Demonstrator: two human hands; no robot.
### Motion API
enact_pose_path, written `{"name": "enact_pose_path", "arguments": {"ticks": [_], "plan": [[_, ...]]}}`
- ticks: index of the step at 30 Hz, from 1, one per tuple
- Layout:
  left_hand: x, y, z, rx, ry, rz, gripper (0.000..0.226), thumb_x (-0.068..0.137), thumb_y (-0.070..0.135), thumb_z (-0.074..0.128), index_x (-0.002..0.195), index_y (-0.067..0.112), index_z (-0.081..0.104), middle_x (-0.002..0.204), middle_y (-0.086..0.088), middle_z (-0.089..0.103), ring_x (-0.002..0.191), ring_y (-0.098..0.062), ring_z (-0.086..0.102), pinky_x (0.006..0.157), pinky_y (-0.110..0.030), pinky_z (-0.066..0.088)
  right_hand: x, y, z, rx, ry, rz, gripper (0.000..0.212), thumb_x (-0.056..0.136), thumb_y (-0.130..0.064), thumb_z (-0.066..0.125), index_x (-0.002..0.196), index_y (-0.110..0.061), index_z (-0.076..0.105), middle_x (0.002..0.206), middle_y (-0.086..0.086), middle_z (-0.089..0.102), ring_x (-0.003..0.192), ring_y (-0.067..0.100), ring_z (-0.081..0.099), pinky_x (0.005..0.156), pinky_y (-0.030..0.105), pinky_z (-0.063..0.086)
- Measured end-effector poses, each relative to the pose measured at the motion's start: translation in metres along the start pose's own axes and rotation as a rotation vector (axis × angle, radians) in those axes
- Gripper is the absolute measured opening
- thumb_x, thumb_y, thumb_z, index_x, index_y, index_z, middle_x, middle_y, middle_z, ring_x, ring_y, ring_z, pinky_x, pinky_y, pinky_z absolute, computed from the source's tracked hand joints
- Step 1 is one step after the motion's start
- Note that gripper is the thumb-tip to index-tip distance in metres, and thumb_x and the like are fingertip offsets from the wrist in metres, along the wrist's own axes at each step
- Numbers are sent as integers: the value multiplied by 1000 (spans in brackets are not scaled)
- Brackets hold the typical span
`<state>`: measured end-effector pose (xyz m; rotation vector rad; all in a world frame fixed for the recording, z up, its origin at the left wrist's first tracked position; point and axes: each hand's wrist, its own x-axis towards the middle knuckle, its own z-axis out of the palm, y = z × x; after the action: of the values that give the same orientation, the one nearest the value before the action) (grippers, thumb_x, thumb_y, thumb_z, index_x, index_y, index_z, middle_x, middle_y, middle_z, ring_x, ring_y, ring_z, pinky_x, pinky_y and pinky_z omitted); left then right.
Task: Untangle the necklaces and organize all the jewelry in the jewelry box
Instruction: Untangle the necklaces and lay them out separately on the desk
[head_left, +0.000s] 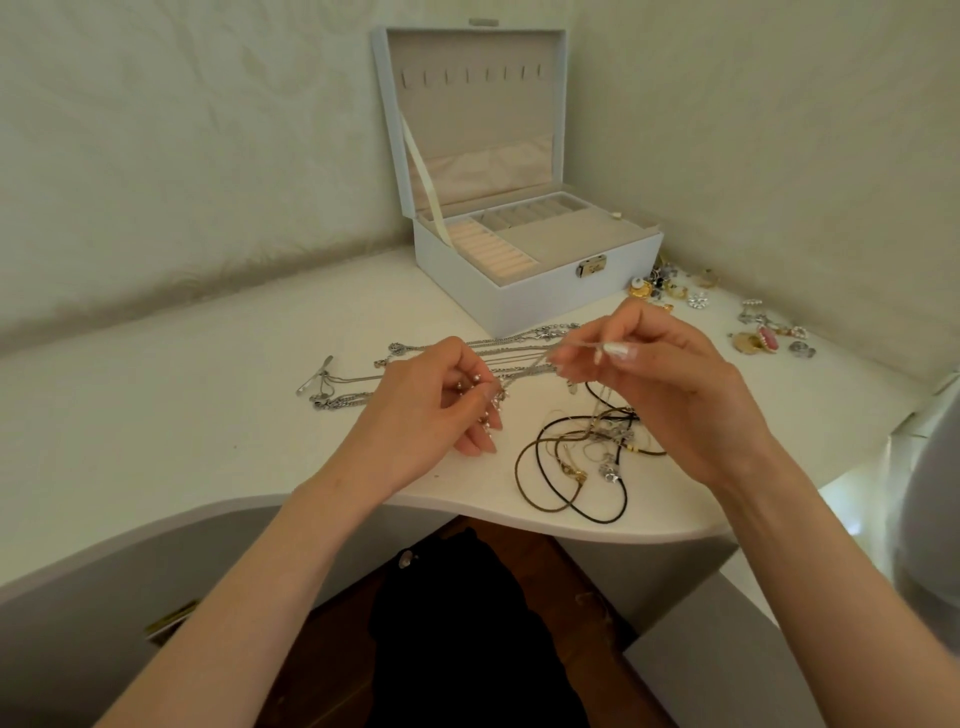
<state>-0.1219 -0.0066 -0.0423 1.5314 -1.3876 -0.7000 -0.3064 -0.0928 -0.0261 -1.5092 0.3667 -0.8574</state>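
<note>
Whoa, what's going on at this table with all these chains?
A person is untangling a bunch of silver chains. The left hand pinches one part and the right hand pinches a strand lifted off the white table. A tangle of black cords and gold chains lies untouched nearby, with loose small jewelry to the right. The open jewelry box behind them looks empty so far.

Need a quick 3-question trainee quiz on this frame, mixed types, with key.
1. True or false: the jewelry box has its lid shut.
2. Of the left hand and right hand, which pinches the silver chain? A) left only B) right only C) both
3. Fill in: the loose small jewelry lies on the table to the box's ___.
Key: 1 false; 2 C; 3 right.
</note>
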Motion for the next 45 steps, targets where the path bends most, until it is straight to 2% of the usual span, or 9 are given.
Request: {"name": "enact_pose_path", "arguments": {"ticks": [4,13,18,22,28,32,35,39,45], "plan": [[1,2,2,-28,-47,-19,3,92,6,54,89,6,55,71,-5,72,51,-24,67,47,-28,53,3,3,6,-242,-32,44,6,83,-12,61,82,-7,58,94,8,74,81,19,66,78,27,51],[3,0,6,-221,-204,-128,22,95,6,49,116,5,56,74,-6,71,56,-23,68,48,-24,52,16,5,16,-221,-123,67,5,84,-15,55,82,-12,59,101,14,71,92,21,65,81,27,49],[3,0,8,-269,-227,-171,13,96,6,48,103,5,58,73,-5,71,57,-21,68,49,-23,54,18,2,19,-100,-229,18,3,80,-14,55,79,-10,54,102,9,70,99,20,63,82,25,47],[2,-1,7,-267,-226,-175,11,94,8,50,96,1,58,73,-5,71,55,-20,67,49,-24,54,19,-8,11,124,-179,-52,7,79,-12,51,76,-11,57,95,10,70,98,26,63,84,33,47],[1,0,-5,-194,-122,-81,4,91,6,56,92,8,59,83,-7,74,54,-20,66,46,-23,50,14,-9,-10,35,-33,-92,16,79,-18,55,65,-22,61,78,3,62,77,22,57,74,30,46],[0,4,-11,-151,-49,-16,4,90,5,58,91,9,59,84,-2,74,46,-15,59,42,-21,46,7,-2,-12,-478,3,20,28,81,-36,61,60,-17,59,67,3,61,68,19,53,73,27,45],[2,8,-11,-109,5,35,4,88,7,61,89,10,61,80,3,73,43,-12,54,41,-20,42,8,5,0,-731,39,75,25,80,-37,70,73,-14,63,72,-4,65,68,13,56,70,31,46],[3,15,-9,-91,74,117,8,84,10,65,83,18,63,65,12,63,45,-8,50,44,-16,37,17,12,24,-698,-46,48,22,73,-35,77,89,-24,67,85,-12,69,83,3,61,72,18,45],[2,15,-19,-181,270,117,6,88,10,61,84,14,61,57,5,60,47,-1,49,48,-10,37,27,6,29,-373,-31,88,9,85,-15,66,80,-9,64,77,6,72,80,21,67,78,24,51]]}}
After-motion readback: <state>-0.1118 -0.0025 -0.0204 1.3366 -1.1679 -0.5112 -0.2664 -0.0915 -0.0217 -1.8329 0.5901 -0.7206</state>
